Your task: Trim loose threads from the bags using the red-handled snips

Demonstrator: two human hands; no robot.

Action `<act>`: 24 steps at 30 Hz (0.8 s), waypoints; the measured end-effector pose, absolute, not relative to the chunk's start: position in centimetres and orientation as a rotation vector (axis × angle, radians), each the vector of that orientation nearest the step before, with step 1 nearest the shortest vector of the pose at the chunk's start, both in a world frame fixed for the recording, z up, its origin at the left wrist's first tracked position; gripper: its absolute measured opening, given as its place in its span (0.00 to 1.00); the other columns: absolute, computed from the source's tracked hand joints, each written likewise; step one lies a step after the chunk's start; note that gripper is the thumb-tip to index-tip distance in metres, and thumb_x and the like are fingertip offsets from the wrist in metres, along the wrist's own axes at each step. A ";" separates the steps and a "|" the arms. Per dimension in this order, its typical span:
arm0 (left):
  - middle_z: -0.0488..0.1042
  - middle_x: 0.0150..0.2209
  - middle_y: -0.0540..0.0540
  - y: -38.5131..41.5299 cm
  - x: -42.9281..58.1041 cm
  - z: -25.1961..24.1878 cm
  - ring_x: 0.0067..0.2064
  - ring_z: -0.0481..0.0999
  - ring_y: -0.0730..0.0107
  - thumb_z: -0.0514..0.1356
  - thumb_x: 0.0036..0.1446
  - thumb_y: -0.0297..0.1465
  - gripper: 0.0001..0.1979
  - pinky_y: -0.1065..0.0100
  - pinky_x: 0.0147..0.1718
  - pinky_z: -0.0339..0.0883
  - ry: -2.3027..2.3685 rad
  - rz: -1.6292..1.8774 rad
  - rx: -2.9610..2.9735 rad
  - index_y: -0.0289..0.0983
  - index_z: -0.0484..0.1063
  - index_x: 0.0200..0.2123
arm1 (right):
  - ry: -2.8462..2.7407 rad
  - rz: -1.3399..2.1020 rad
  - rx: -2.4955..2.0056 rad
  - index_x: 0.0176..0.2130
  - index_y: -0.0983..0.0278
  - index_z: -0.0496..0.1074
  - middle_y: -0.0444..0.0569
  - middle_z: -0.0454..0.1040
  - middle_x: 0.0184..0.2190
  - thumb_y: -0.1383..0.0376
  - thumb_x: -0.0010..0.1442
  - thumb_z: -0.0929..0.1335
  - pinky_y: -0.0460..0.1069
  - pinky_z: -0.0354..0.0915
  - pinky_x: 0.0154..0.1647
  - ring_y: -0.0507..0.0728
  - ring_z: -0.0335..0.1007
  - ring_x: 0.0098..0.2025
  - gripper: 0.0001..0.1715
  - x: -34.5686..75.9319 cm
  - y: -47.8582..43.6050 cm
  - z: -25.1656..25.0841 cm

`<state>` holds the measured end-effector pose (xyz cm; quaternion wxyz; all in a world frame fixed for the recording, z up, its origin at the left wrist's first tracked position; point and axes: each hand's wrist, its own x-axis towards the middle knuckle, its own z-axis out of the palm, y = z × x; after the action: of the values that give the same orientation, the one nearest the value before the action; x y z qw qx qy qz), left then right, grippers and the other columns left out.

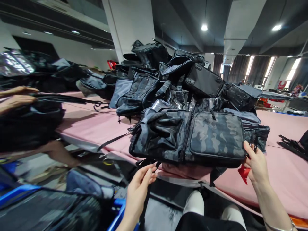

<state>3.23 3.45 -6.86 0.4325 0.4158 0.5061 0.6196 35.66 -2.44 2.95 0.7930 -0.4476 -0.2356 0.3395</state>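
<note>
A grey-and-black camouflage backpack (216, 134) lies on its side across the front edge of the pink-covered table, its zipped front pocket facing me. At its right end, my right hand (257, 165) is closed on the end of the bag, by a black strap. A red tag (244, 174) hangs beside those fingers. Below the bag's lower left edge, my left hand (141, 183) pinches a thin black strap (157, 165). The strap's far end is hidden under the bag.
Behind the bag rises a heap of similar backpacks (149, 86) on the pink table (279, 166). At left, another person's hands (18, 99) hold a dark bag (31, 125). A blue crate (117, 215) with a camouflage bag stands low at left. More black straps (292, 146) lie at right.
</note>
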 end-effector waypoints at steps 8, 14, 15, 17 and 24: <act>0.69 0.41 0.48 5.0 -0.9 -8.8 0.39 0.72 0.71 0.64 0.42 0.44 0.26 0.69 0.42 0.67 1.416 1.787 1.019 0.37 0.65 0.43 | -0.481 0.623 -1.011 0.26 0.65 0.59 0.32 0.52 0.13 0.54 0.30 0.79 0.37 0.39 0.07 0.41 0.39 0.11 0.33 38.6 -1.0 1.5; 0.71 0.37 0.46 4.7 -0.8 -9.0 0.36 0.73 0.67 0.62 0.42 0.45 0.28 0.65 0.42 0.67 1.431 1.620 1.122 0.35 0.65 0.43 | -0.453 0.587 -1.080 0.22 0.64 0.53 0.32 0.48 0.12 0.52 0.28 0.79 0.38 0.40 0.07 0.41 0.38 0.12 0.37 40.8 -1.0 -0.9; 0.71 0.35 0.46 4.7 -0.6 -8.9 0.36 0.73 0.66 0.62 0.42 0.45 0.27 0.65 0.42 0.67 1.436 1.627 1.123 0.35 0.66 0.43 | -0.456 0.585 -1.086 0.22 0.64 0.53 0.32 0.47 0.13 0.52 0.28 0.79 0.38 0.40 0.07 0.41 0.38 0.12 0.37 40.9 -1.0 -1.2; 0.72 0.34 0.46 4.7 -0.4 -8.8 0.35 0.73 0.66 0.62 0.41 0.44 0.26 0.65 0.40 0.68 1.442 1.650 1.134 0.34 0.66 0.40 | -0.478 0.576 -1.102 0.23 0.64 0.54 0.32 0.47 0.13 0.51 0.30 0.79 0.38 0.40 0.07 0.41 0.38 0.12 0.37 41.2 -1.0 -1.6; 0.73 0.32 0.45 4.6 -0.5 -9.9 0.33 0.73 0.64 0.58 0.45 0.46 0.23 0.64 0.39 0.67 1.550 1.643 1.300 0.35 0.67 0.39 | -0.549 0.631 -1.134 0.26 0.65 0.57 0.32 0.46 0.14 0.50 0.37 0.77 0.36 0.40 0.08 0.40 0.38 0.12 0.32 41.9 -2.1 -2.6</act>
<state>-0.54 4.63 -9.91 0.2645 0.4812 0.5734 0.6081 41.92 -2.10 -2.55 0.7620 -0.5211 -0.2522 0.2902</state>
